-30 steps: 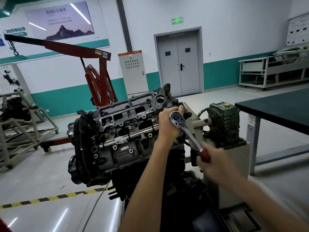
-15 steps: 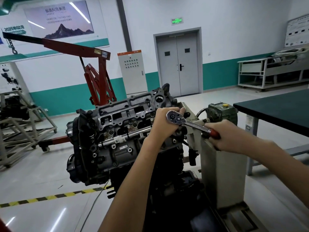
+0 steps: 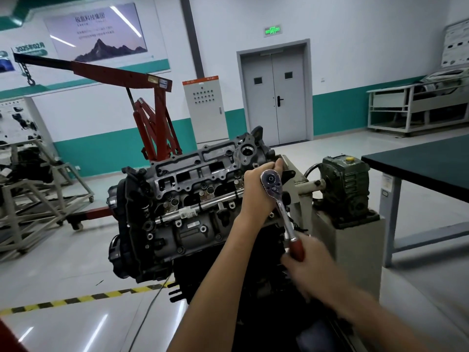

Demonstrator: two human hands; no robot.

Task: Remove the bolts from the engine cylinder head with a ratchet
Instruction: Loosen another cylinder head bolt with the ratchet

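The left arm is reaching forward, the left hand (image 3: 256, 190) curling behind the head of the ratchet (image 3: 278, 203), thumb pointing up. The right hand (image 3: 313, 266) (blurred) is gripping its red handle lower down, the forearm stretching towards the lower right.

My left hand (image 3: 256, 189) wraps behind ratchet (image 3: 279, 201) head at cylinder head (image 3: 203, 184) right end. My right hand (image 3: 312, 265) grips red handle, angled down-right, blurred. Red hoist (image 3: 152, 118) behind engine.
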